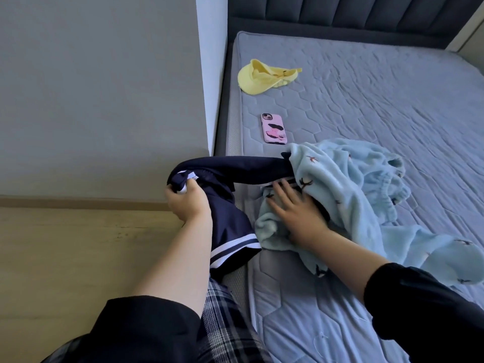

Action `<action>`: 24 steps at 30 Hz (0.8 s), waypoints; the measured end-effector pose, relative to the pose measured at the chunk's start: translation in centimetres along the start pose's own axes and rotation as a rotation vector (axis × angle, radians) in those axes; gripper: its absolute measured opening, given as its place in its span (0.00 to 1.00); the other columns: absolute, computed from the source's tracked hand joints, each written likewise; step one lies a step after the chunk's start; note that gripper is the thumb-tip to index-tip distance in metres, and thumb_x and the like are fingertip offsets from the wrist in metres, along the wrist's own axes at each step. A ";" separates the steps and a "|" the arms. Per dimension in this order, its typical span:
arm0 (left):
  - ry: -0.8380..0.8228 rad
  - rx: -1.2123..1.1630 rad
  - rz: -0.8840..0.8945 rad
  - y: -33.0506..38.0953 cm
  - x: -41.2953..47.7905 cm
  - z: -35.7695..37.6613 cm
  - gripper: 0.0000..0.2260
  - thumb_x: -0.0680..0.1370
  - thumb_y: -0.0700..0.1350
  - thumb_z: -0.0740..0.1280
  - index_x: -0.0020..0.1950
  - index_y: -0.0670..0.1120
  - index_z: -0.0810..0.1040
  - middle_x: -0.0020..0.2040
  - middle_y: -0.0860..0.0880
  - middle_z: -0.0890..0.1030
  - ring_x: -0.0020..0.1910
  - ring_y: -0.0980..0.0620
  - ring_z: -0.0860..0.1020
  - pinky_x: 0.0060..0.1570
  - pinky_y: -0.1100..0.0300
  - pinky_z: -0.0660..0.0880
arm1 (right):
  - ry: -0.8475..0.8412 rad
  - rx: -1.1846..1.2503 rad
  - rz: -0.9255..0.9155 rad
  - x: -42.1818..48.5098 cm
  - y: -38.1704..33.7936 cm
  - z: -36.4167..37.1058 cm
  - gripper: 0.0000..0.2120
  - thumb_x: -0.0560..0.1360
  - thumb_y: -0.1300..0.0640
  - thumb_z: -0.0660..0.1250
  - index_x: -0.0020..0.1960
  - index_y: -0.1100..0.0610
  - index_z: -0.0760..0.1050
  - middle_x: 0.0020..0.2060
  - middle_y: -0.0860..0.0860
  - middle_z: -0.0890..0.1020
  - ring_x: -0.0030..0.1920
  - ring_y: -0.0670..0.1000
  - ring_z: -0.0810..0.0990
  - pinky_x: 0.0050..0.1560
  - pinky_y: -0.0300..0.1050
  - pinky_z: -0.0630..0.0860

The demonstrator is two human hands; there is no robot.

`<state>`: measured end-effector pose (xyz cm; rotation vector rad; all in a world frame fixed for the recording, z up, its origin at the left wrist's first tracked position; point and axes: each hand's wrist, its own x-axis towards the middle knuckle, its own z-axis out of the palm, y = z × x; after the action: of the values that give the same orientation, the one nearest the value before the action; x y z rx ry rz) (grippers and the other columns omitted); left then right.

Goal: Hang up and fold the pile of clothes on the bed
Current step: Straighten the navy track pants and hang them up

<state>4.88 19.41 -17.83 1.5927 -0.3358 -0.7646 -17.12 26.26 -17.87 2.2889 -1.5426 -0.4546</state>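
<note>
Here, the grey mattress point(392, 100) is covered at its near part by a light blue fleece garment point(353, 179). A navy striped garment point(235, 169), stretched leftward from beneath it, is gripped by the left hand point(187, 203); the right hand point(296, 210) is laid flat, fingers straight, on the fleece. Farther off lie a yellow visor point(259, 77) and a pink phone point(273, 128).

The scene is given in a single wide-angle view, taken from head height and directed forward and steeply down. The left hand point(187, 203) and right hand point(296, 209) are caught close, near the middle of the frame, with both forearms entering from the bottom edge. The mattress point(379, 100) is taken in on the right, up to the headboard point(353, 14); the wall point(91, 87) and floor point(65, 244) are held on the left.
</note>
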 end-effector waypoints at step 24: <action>-0.508 0.288 0.269 4.6 -12.8 5.6 0.09 0.73 0.48 0.69 0.48 0.50 0.70 0.48 0.51 0.78 0.48 0.46 0.78 0.43 0.59 0.68 | 0.661 1.184 1.500 -11.6 16.8 -4.3 0.06 0.75 0.50 0.58 0.46 0.52 0.64 0.37 0.49 0.75 0.36 0.51 0.74 0.33 0.46 0.69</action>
<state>-7.22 22.15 -9.82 1.5562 -1.0465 -0.9332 -33.17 31.55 -5.64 0.7048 -2.6993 1.6815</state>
